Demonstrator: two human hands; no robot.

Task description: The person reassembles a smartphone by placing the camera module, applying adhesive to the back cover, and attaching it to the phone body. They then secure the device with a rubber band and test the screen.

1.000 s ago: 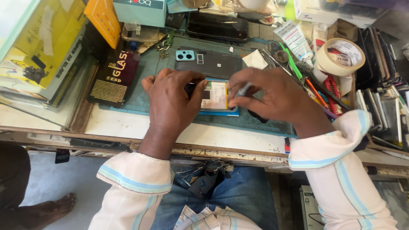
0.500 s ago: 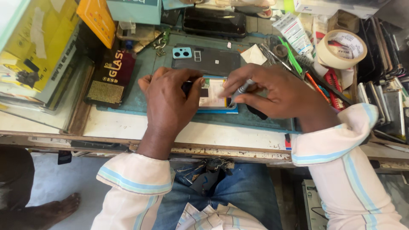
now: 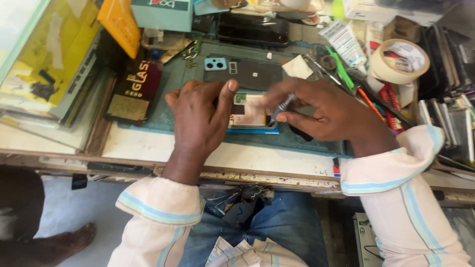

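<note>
Desk [image 3: 148, 146]: worn, pale front edge, crowded with clutter on all sides of the hands. A teal work mat [image 3: 316, 141] lies under both hands.

Beyond the left hand, at the far edge: a pale teal box [image 3: 161, 15], with a yellow card [image 3: 118, 22] leaning beside it. Beside the left hand, on its outer side: a flat dark packet with gold lettering [image 3: 133, 91]. Contents of box and packet not visible.

Just beyond both hands: a dark phone back cover [image 3: 247, 74], lying flat, with a light blue camera frame [image 3: 215, 64] at the end nearer the left hand.

Beyond the right hand: a roll of cream tape [image 3: 400, 60] and a white tube [image 3: 344, 39]; loose pens and tools between them and the hand.

Opened phone [image 3: 250, 111]: flat on the mat, between the two hands and partly covered by them.

Left hand [image 3: 200, 118]: pressed on the phone's near end, thumb up at its top edge, holding it down.

Right hand [image 3: 329, 111]: fingers pinched round a slim metal tool [image 3: 281, 106], tip down on the phone.
</note>
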